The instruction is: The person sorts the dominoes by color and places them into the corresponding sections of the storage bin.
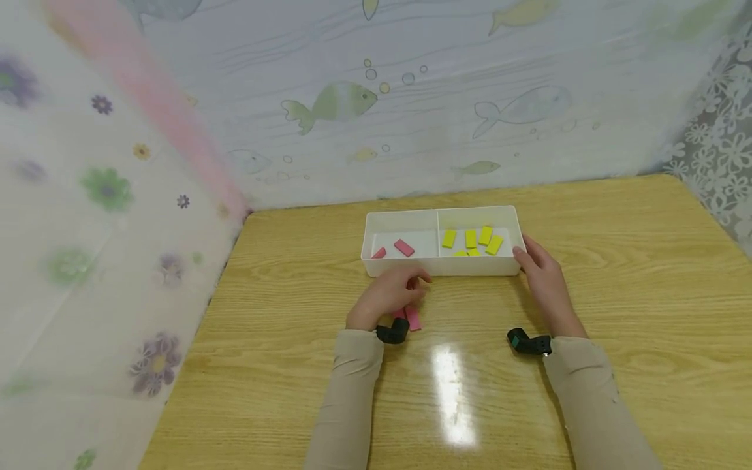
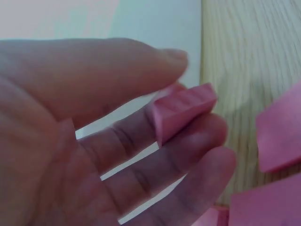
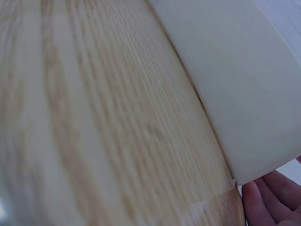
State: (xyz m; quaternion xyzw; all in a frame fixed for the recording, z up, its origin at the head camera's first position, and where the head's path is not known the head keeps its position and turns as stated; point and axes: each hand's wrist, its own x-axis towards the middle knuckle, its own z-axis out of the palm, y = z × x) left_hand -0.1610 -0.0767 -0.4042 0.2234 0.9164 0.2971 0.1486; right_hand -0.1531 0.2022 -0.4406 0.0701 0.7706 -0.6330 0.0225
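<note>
The fingers (image 2: pixel 207 129) of the left hand (image 1: pixel 388 294) are closed about a small pink block (image 2: pixel 183 113), which is held near their tips with the thumb over it; whether the block is touched by the thumb itself cannot be told. The hand is held palm inward, just in front of the left half of a white box (image 1: pixel 470 266). By the right hand (image 1: pixel 546 281) the box is gripped at its right end: the thumb is laid at the front corner and the other fingers are set along the end wall.

The box is placed on a wooden desk (image 1: pixel 264 365) and is split by a divider (image 1: pixel 437 234) into two compartments. In the left one, two pink pieces (image 1: pixel 404 247) are seen, set apart from each other; in the right one, several yellow blocks (image 1: pixel 470 239) are scattered, the nearest partly hidden by the front wall. More pink blocks (image 1: pixel 414 318) are left on the desk below the left hand, partly covered by it.

A black camera (image 1: pixel 392 331) is worn at the left wrist, and another at the right. The desk is backed by a sheet (image 1: pixel 429 104) printed with fish.
</note>
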